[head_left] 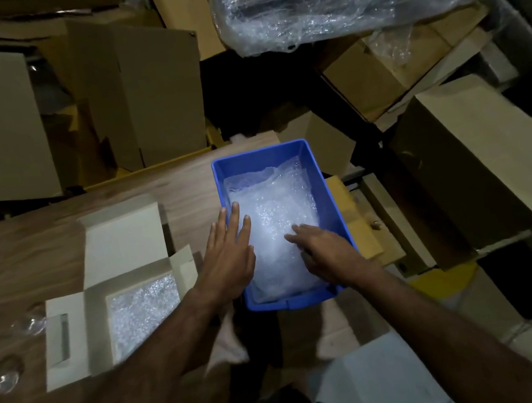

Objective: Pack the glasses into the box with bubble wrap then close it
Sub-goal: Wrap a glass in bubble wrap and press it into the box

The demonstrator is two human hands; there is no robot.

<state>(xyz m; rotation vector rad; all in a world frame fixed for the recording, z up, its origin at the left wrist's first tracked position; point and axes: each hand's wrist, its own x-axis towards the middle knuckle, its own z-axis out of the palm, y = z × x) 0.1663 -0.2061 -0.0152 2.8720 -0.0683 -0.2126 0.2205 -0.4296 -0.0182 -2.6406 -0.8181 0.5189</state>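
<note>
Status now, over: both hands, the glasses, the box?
Left hand and right hand open, on bubble wrap in blue bin. White box open, lined. Glasses unpacked on table.

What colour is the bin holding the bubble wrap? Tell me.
Blue bin, clearest in the head view.

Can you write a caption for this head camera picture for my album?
Both hands, left and right, reach into a blue bin of bubble wrap beside an open, lined box.
</note>
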